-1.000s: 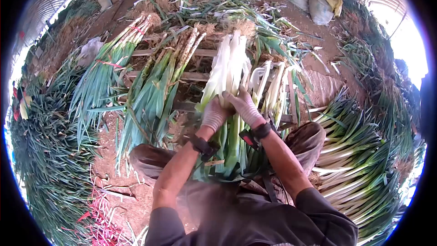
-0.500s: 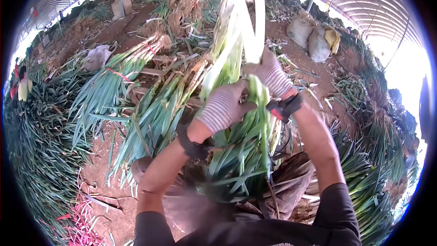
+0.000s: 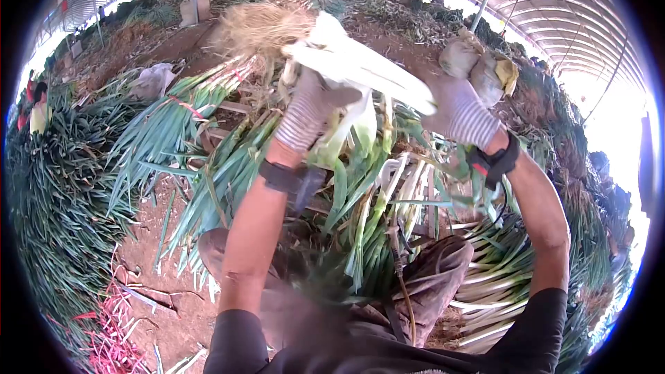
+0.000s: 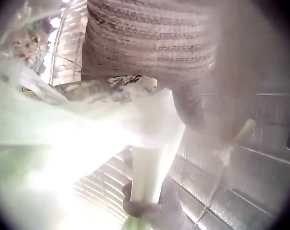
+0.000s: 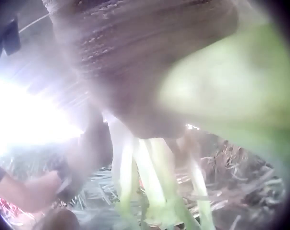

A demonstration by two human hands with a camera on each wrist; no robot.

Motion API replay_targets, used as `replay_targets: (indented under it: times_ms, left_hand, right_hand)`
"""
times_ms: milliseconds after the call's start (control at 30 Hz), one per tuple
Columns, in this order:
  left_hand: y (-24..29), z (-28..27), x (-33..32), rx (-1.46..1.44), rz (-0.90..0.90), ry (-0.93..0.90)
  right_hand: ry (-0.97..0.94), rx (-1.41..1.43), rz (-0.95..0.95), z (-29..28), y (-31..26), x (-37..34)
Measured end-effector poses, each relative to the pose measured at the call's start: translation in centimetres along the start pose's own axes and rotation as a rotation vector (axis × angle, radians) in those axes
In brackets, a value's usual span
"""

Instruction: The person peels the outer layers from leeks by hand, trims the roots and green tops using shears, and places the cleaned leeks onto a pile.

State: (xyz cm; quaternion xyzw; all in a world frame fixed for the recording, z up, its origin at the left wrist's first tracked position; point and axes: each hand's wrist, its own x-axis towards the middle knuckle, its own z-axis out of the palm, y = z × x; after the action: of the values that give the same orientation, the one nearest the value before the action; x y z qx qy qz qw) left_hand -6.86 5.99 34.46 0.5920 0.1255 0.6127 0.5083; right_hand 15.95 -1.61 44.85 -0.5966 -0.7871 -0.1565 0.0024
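Both hands wear striped knit gloves. My left hand (image 3: 312,107) grips a bunch of leeks by the white stalks, just below the root end; the bushy roots (image 3: 263,28) stick out to the upper left. One thick white leek (image 3: 364,69) slants across to my right hand (image 3: 457,111), which holds its lower end. In the left wrist view the right fingers (image 4: 140,207) curl round this stalk. Leaves of the bunch (image 3: 364,131) hang below the left hand. A blurred green leek part (image 5: 231,91) crosses the right wrist view close to the glove.
Trimmed leeks (image 3: 409,187) lie before the knees. Tied leeks (image 3: 173,111) and a loose bunch (image 3: 235,159) rest to the left. White-stemmed leeks (image 3: 492,284) are piled at the right, and a green heap (image 3: 69,187) at far left. Filled sacks (image 3: 471,62) stand behind.
The leek bunch has come up off the rack and tipped, roots now to the upper left. My hands have moved apart, the right one outward along a stalk. The head view has tilted upward.
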Motion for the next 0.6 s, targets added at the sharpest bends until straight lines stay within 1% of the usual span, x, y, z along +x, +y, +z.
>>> replay_targets:
  times_ms: [33,67,100,133,167,200,233,267,333,367,433,467,500,533,567,600]
  left_hand:
    - [-3.1,0.2,0.0,-0.043,0.128,-0.014]
    - [-4.3,1.2,-0.5,-0.075,0.058,-0.002]
    - [-5.5,2.1,-0.9,-0.046,0.004,-0.048]
    - [-6.0,3.2,-1.4,-0.020,-0.051,-0.096]
    - [-6.5,4.4,-2.1,0.083,-0.018,-0.039]
    - [-8.4,4.9,-2.3,0.164,-0.046,0.004]
    - [-10.1,5.5,-2.5,0.244,-0.078,0.044]
    - [-11.8,5.9,-3.0,0.253,-0.100,0.087]
    - [-14.8,5.4,-3.2,0.240,-0.240,0.310]
    - [-15.6,3.4,-3.1,0.338,-0.271,0.281]
    - [-16.2,-0.3,-2.9,0.535,-0.327,0.215]
    - [-17.5,-2.1,-2.2,1.123,-0.326,0.033]
    - [-18.9,-3.8,-1.6,1.710,-0.252,-0.131]
    - [-18.0,-3.0,-1.7,1.541,-0.080,0.048]
    - [-17.2,-2.2,-1.7,1.363,0.111,0.186]
    - [-19.6,-3.7,0.5,1.907,-0.258,-0.117]
  right_hand:
    - [-0.089,0.063,0.068,0.7,0.3,-0.8]
    - [-0.179,0.125,0.135,1.2,0.5,-1.4]
    - [-0.272,0.184,0.202,1.7,0.4,-2.2]
    - [-0.336,0.237,0.194,1.8,0.2,-3.5]
    - [-0.233,0.279,0.113,4.2,1.3,-4.4]
    - [-0.129,0.322,0.034,6.7,2.5,-5.3]
    - [-0.249,0.461,0.144,5.8,1.7,-6.2]
    - [-0.224,0.472,0.138,6.9,1.8,-7.0]
    - [-0.178,0.494,0.120,9.6,2.3,-8.5]
    - [-0.238,0.549,0.202,10.2,2.2,-9.3]
    - [-0.302,0.551,0.246,11.4,1.8,-12.0]
    - [-0.336,0.547,0.271,12.0,1.8,-13.3]
    - [-0.281,0.553,0.207,13.6,2.0,-14.3]
    - [-0.298,0.634,0.274,14.1,1.9,-15.1]
    - [-0.317,0.720,0.338,14.4,1.6,-15.5]
    - [-0.343,0.801,0.396,14.5,1.0,-15.9]
